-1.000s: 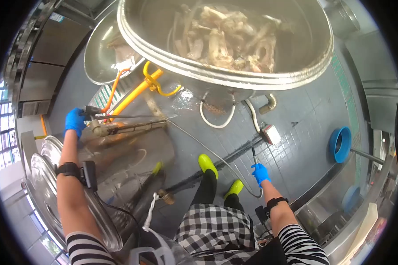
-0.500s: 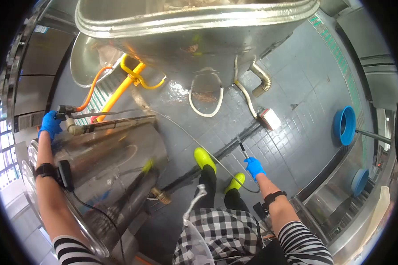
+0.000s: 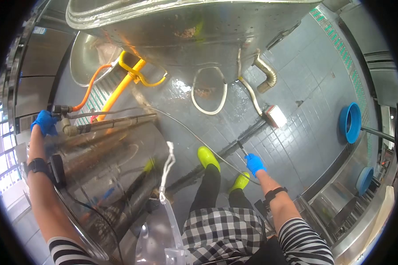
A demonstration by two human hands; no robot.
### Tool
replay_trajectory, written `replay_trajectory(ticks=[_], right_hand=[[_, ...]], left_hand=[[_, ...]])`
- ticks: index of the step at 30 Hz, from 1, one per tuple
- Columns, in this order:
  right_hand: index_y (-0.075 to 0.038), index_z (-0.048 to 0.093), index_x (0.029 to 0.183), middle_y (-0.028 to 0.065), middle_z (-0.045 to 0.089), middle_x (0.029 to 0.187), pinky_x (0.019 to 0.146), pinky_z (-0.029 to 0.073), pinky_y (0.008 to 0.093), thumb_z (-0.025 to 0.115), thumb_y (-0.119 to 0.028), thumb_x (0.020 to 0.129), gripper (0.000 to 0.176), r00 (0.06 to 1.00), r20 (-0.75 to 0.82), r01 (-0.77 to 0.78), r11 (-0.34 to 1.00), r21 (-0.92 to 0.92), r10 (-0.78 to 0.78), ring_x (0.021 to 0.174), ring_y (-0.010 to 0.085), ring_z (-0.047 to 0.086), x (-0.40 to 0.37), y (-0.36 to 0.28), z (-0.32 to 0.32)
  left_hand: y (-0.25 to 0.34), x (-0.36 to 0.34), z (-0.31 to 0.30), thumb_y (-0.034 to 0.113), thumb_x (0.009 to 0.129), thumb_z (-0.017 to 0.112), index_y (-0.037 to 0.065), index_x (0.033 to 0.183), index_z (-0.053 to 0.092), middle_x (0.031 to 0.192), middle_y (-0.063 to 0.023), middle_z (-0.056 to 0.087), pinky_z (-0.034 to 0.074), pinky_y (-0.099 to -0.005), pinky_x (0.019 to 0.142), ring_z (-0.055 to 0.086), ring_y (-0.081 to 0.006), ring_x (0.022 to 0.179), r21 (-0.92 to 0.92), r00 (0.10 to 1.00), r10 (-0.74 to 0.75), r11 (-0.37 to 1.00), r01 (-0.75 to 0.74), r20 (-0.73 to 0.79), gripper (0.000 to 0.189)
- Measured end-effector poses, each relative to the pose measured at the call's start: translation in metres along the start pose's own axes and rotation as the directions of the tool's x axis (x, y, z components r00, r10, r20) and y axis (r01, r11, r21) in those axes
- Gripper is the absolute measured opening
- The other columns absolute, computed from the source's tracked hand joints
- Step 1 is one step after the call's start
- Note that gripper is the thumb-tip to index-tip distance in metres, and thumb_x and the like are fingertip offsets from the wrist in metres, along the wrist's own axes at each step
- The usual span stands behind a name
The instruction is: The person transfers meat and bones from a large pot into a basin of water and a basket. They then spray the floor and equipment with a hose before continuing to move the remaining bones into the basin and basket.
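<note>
My left hand [image 3: 44,122], in a blue glove, is closed at the end of a metal pipe valve [image 3: 62,109]. An orange hose [image 3: 92,86] and a thin grey hose [image 3: 181,123] lead away from that fitting. The grey hose curves across the floor to my right side. In my right hand [image 3: 255,164], also gloved in blue, is a spray wand [image 3: 242,147] with a dark tip, pointed down and away at the floor. A faint spray seems to come from the tip. My left fingers are partly hidden.
A large steel vat [image 3: 199,39] stands ahead, with a tilted steel drum [image 3: 115,154] at my left. A yellow pipe [image 3: 119,92], a white hose loop [image 3: 209,113] and a white box [image 3: 277,116] are on the wet tiles [image 3: 305,145]. Blue basins [image 3: 350,123] are at right.
My left hand has shifted slightly left, staying beside the valve. The view has moved a little, and the clear apron with its white tie has swung up into sight. The wand stays in my right hand.
</note>
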State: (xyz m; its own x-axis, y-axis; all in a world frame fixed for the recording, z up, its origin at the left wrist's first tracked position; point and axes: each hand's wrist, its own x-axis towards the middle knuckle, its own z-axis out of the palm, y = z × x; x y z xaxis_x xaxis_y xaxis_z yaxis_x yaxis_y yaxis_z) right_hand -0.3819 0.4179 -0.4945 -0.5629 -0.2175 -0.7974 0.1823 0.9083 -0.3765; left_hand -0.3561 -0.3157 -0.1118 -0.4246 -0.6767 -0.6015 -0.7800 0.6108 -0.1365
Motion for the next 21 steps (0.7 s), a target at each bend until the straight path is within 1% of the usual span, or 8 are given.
replay_trajectory(ticks=[6,8,11,12,15,17,19,21], right_hand=[[-0.006,0.053,0.093,0.0217,0.054,0.092,0.073,0.041,0.0449,0.041,-0.024,0.082,0.024,1.000,0.010,0.021,0.996,-0.082,-0.020,0.086,0.0379,0.051,-0.009,-0.005,0.003],[-0.007,0.054,0.094,0.0213,0.054,0.095,0.075,0.040,0.0445,0.041,-0.024,0.082,0.024,1.000,0.000,0.027,0.999,-0.026,-0.027,0.088,0.0377,0.051,-0.005,-0.001,0.009],[-0.007,0.054,0.094,0.0214,0.054,0.095,0.075,0.040,0.0442,0.041,-0.024,0.082,0.024,0.993,-0.014,0.118,0.991,-0.056,-0.119,0.088,0.0381,0.050,0.010,0.016,0.024],[-0.007,0.054,0.094,0.0214,0.054,0.095,0.075,0.040,0.0442,0.041,-0.024,0.082,0.024,0.992,-0.013,0.126,0.990,-0.063,-0.127,0.088,0.0381,0.050,0.009,0.014,0.022],[-0.008,0.055,0.092,0.0217,0.055,0.089,0.071,0.042,0.0427,0.040,-0.025,0.082,0.025,0.995,-0.045,0.090,0.994,-0.064,-0.093,0.083,0.0381,0.051,0.003,-0.006,0.018],[-0.007,0.055,0.092,0.0212,0.055,0.090,0.072,0.042,0.0433,0.040,-0.026,0.083,0.026,0.993,-0.008,0.119,0.985,-0.128,-0.121,0.084,0.0378,0.052,0.006,-0.013,0.022],[-0.006,0.055,0.091,0.0208,0.056,0.090,0.072,0.041,0.0438,0.039,-0.026,0.083,0.027,0.985,-0.001,0.173,0.973,-0.150,-0.175,0.084,0.0381,0.052,0.019,-0.008,0.035],[-0.004,0.055,0.090,0.0205,0.056,0.089,0.071,0.041,0.0442,0.039,-0.026,0.083,0.028,0.973,0.001,0.227,0.960,-0.165,-0.230,0.084,0.0385,0.052,0.032,-0.011,0.045]], left_hand=[[-0.028,0.025,0.023,0.020,0.070,0.060,-0.002,0.086,0.053,0.077,-0.0161,0.058,0.047,-0.0355,0.062,0.057,-0.0242,0.071,0.015,0.904,-0.227,0.968,0.249,-0.363,0.028],[0.012,0.002,0.036,0.020,0.070,0.057,-0.003,0.106,0.044,0.095,-0.0227,0.054,0.043,-0.0371,0.074,0.054,-0.0298,0.086,0.002,0.607,-0.156,0.968,0.251,-0.779,0.045],[0.103,-0.052,0.075,0.010,0.072,0.055,-0.003,0.112,0.043,0.102,-0.0190,0.051,0.037,-0.0349,0.085,0.048,-0.0288,0.098,-0.119,0.294,0.005,0.908,-0.401,-0.956,0.044],[0.137,-0.073,0.098,0.003,0.074,0.051,-0.002,0.111,0.045,0.104,-0.0126,0.049,0.038,-0.0306,0.083,0.047,-0.0208,0.095,-0.304,0.388,-0.010,0.640,-0.706,-0.921,0.037],[0.228,-0.177,0.196,0.003,0.076,0.050,0.001,0.110,0.046,0.107,-0.0095,0.048,0.036,-0.0305,0.086,0.046,-0.0202,0.100,-0.568,0.704,0.105,0.514,-0.643,-0.702,0.034],[0.250,-0.206,0.311,0.002,0.076,0.051,0.004,0.108,0.048,0.101,-0.0050,0.049,0.038,-0.0258,0.082,0.046,-0.0129,0.092,-0.374,0.600,0.335,0.540,-0.754,-0.727,0.032],[0.288,-0.255,0.400,0.007,0.079,0.052,0.005,0.111,0.047,0.103,-0.0047,0.050,0.039,-0.0256,0.081,0.047,-0.0130,0.091,-0.924,0.943,0.206,0.229,-0.306,-0.261,0.033],[0.307,-0.272,0.462,0.007,0.079,0.052,0.006,0.112,0.046,0.105,-0.0046,0.050,0.041,-0.0237,0.074,0.049,-0.0115,0.084,-0.963,0.972,0.221,0.236,-0.126,-0.073,0.034]])
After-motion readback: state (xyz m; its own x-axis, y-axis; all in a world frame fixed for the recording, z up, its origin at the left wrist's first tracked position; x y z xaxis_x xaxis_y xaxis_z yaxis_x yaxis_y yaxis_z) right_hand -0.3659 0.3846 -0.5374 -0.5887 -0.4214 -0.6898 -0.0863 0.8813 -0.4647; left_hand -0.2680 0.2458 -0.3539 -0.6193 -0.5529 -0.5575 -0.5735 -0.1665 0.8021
